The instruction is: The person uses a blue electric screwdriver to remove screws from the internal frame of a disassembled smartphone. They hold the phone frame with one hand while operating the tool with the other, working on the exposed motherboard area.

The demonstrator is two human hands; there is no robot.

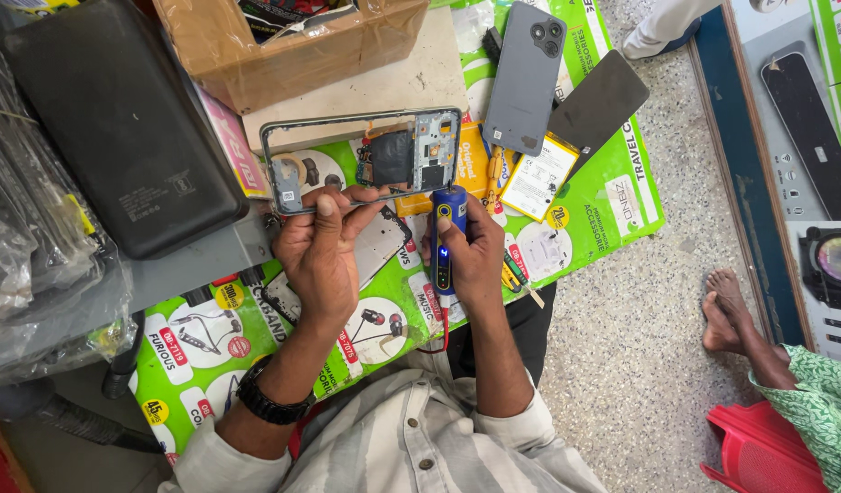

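Your left hand holds the opened phone frame by its long lower edge, the thumb on top and the other fingers under it, so the grip is closed firmly on the frame. You keep it lifted a little above the green printed sheet that covers the table, near the middle of the table, probably so that the inside parts face you and stay steady.

Your right hand is wrapped around a blue electric screwdriver, the grip fully closed on its body. The tip points up to the circuit board end of the frame, at its right side; I cannot tell if the tip touches a screw. A small light shines on the tool, and a red cable leaves its lower end.

Beyond the frame, toward the far edge of the table, lies the grey back cover with the camera holes, and beside it a dark flat panel and a battery, just near the frame, set apart likely to keep them out of the way. A cardboard box stands at the far edge, and a big black case lies at the left side.
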